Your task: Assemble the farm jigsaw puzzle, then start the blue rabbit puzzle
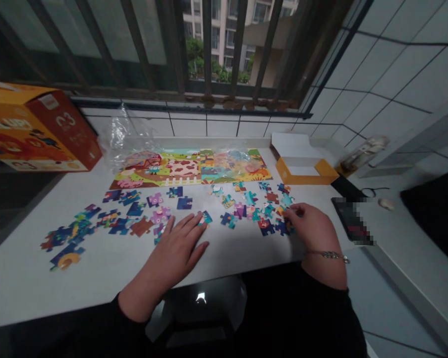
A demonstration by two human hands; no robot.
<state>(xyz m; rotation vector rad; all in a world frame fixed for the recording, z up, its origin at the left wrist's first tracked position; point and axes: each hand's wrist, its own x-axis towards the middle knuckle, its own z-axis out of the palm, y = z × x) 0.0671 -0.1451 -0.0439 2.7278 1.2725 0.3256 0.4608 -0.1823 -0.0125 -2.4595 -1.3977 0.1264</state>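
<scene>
Loose jigsaw puzzle pieces (184, 203) lie scattered across the white tabletop (224, 256). My left hand (179, 246) rests with fingers stretched out, palm down, and its fingertips touch a teal puzzle piece (206, 218). Purple pieces (160, 215) and a brown piece (142, 226) lie just left of it. At the right-hand cluster, my right hand (313, 226), with a bracelet at the wrist, has thumb and index finger closed at the edge of the pieces. What sits between those fingertips is partly hidden. Dark blue pieces (267, 227) lie beside it.
Behind the pieces lie farm-scene picture sheets (182, 168) with clear plastic wrap (125, 134) on them. An orange puzzle box (74, 132) stands at left, an open yellow-and-white box (304, 176) at back right. A phone (349, 219) lies near the right edge. The barred window is behind.
</scene>
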